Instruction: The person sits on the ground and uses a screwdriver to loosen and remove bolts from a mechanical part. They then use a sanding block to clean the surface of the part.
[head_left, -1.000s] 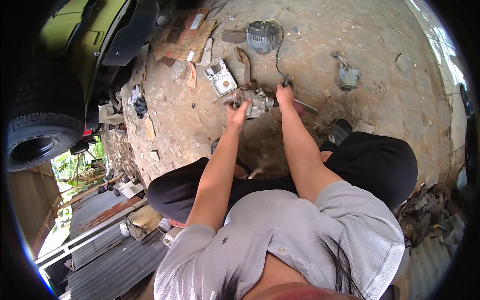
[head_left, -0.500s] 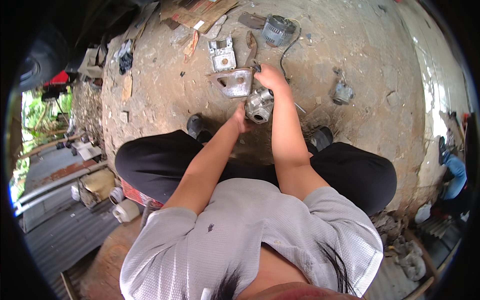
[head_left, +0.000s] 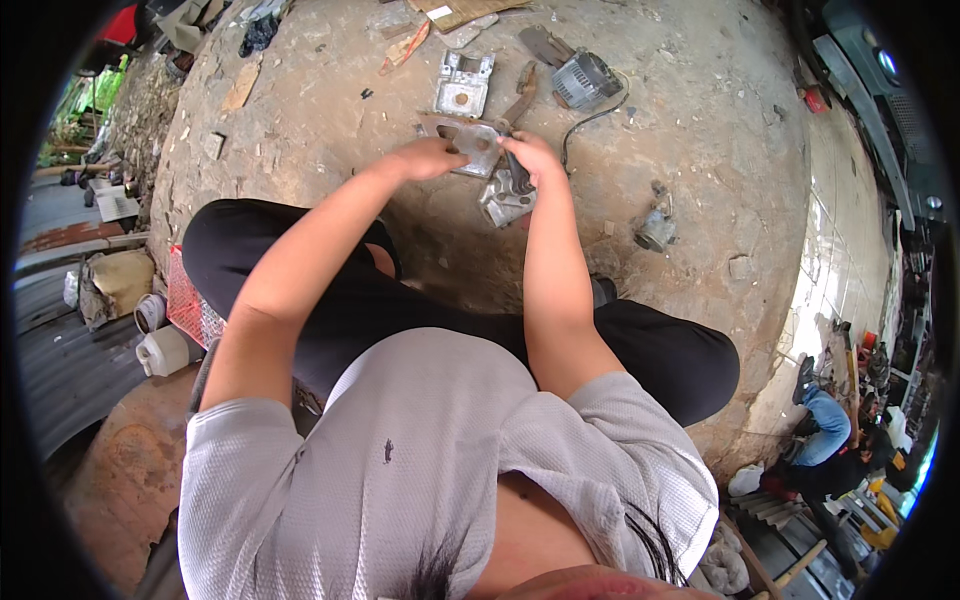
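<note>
My left hand (head_left: 428, 158) grips the near left side of a grey metal bracket (head_left: 478, 148) with cut-out holes, its fingertips curled over the edge. My right hand (head_left: 534, 157) is closed around a dark elongated piece (head_left: 517, 175) beside the bracket's right end; its exact kind is unclear. Just below lies a silvery cast metal part (head_left: 503, 205), partly covered by the dark piece. Beyond the bracket rests a pale metal housing (head_left: 463, 88) with a round spot. A rusty curved lever (head_left: 522, 95) lies to the right of that housing.
A finned grey motor-like unit (head_left: 585, 82) with a dark cord lies at the far right of the parts. Farther right sits a small metal part (head_left: 656, 230). Cardboard (head_left: 470, 12) lies at the back. A person in blue trousers (head_left: 826, 425) is at the right edge.
My left hand has left the cast metal part and moved up-left onto the bracket. The cast part now lies turned below the bracket. My right hand stays near the bracket's right end.
</note>
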